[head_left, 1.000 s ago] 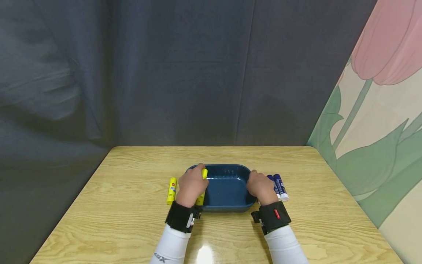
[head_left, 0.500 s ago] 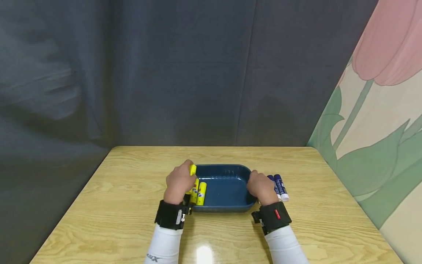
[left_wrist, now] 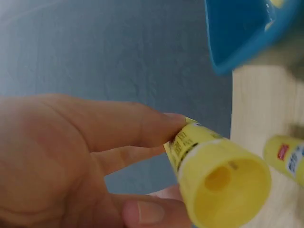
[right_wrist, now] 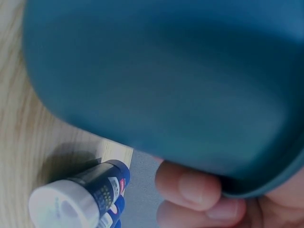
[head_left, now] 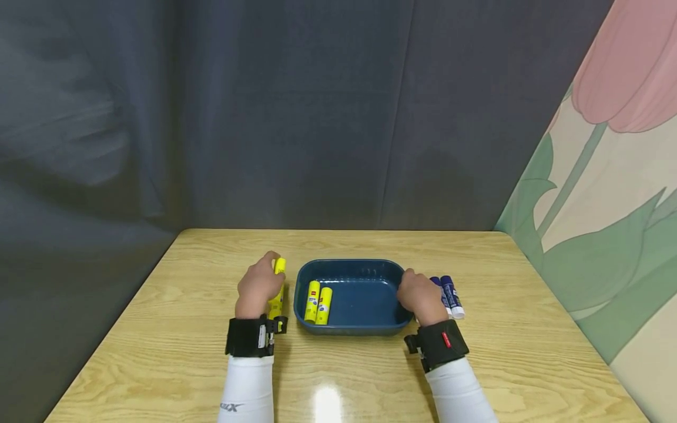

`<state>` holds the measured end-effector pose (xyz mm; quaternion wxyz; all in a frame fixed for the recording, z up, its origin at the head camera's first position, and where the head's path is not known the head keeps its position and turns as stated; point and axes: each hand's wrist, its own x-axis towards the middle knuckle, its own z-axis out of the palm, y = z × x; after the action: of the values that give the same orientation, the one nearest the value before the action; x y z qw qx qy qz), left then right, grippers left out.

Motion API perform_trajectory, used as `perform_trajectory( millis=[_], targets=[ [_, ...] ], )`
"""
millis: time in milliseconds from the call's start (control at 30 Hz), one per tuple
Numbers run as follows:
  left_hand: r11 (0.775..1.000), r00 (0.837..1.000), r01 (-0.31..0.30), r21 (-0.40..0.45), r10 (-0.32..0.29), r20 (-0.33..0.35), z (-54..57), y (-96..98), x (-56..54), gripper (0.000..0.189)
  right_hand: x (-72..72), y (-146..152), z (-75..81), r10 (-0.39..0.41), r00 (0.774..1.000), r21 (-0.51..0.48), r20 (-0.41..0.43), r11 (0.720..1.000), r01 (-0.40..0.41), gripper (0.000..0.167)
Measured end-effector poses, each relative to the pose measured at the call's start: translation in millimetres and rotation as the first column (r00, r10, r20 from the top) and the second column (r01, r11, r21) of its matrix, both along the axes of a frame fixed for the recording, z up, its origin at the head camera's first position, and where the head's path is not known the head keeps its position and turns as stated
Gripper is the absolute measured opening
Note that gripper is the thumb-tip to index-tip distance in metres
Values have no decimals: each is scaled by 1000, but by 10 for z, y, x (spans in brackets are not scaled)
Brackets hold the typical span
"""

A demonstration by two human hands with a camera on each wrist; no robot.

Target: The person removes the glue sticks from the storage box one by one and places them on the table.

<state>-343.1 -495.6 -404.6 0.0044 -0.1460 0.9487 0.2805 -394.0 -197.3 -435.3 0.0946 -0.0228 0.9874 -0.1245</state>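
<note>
My left hand (head_left: 260, 286) pinches a yellow glue stick (left_wrist: 225, 183) between thumb and fingers, just left of the blue tray (head_left: 354, 330). Its hollow end faces the left wrist camera. Below it a second yellow glue stick (left_wrist: 289, 159) lies on the table, partly hidden by the hand in the head view. Two more yellow sticks (head_left: 318, 304) lie side by side in the tray's left end. With fingers curled under the rim, my right hand (head_left: 421, 296) grips the tray's right end.
Right of the tray, close by my right hand, lie several dark blue glue sticks (head_left: 452, 296) with white ends. Everything stands on a light wooden table (head_left: 174, 341). A dark grey curtain (head_left: 296, 117) hangs behind it.
My left hand has lifted the yellow glue stick out of the tray's left end and carried it left, outside the rim. My right hand has kept its hold on the tray.
</note>
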Motion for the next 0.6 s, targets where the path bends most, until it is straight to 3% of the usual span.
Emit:
perform_trajectory(
  millis=[600],
  targets=[
    [993, 992, -82, 81, 73, 107, -299, -254, -14, 45, 12, -11, -32, 5, 1000, 4, -10, 1000, -5, 33]
  ],
)
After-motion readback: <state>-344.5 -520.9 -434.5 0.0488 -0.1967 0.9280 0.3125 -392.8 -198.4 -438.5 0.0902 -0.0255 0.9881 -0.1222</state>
